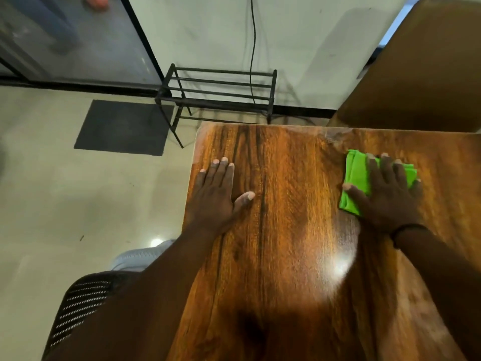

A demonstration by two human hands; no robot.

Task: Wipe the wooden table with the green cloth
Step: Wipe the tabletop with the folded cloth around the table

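The glossy wooden table [294, 230] fills the right half of the view, its left edge running down the middle. A folded green cloth [357, 178] lies on the table toward its far right. My right hand [387, 194] lies flat on top of the cloth with fingers spread, pressing it against the wood. Much of the cloth is hidden under that hand. My left hand [216, 194] rests palm down on the bare wood near the table's left edge, fingers apart, holding nothing.
A black metal rack [218, 92] stands against the wall just beyond the table's far edge. A dark floor mat [125, 127] lies to the left. A second brown tabletop [421, 69] is at the far right. A black mesh chair [78, 306] sits at lower left.
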